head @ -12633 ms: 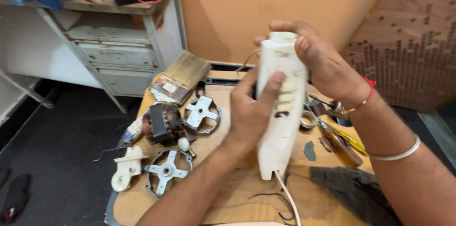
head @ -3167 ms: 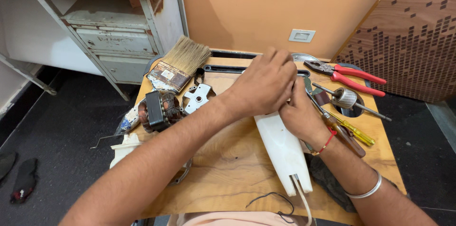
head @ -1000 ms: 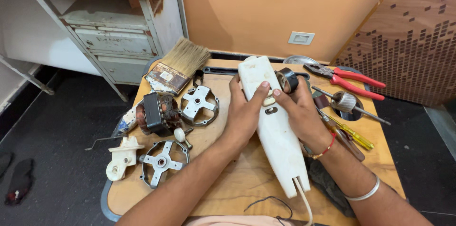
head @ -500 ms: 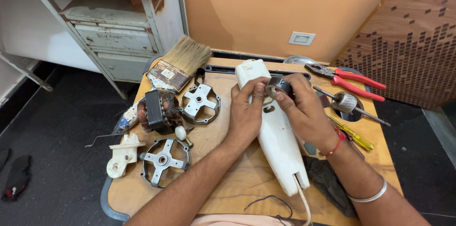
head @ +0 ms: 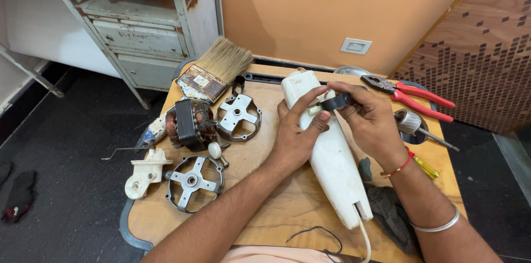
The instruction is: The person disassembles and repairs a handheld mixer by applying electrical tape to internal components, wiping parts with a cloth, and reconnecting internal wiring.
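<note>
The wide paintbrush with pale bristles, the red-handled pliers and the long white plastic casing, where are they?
wide paintbrush point(head: 224, 59): head view, on the bristles.
red-handled pliers point(head: 416, 100): head view, on a handle.
long white plastic casing point(head: 334, 166): head view, mid-body.

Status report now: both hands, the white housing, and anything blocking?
Left hand grips white housing. Right hand pinches small black part against it. Nothing in the way; red pliers lie apart.

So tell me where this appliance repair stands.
Done: motor core and two metal brackets lie stripped out on the table. In hand: left hand steadies the white housing; right hand holds a small black part against it. Left: all loose parts remain outside.
</note>
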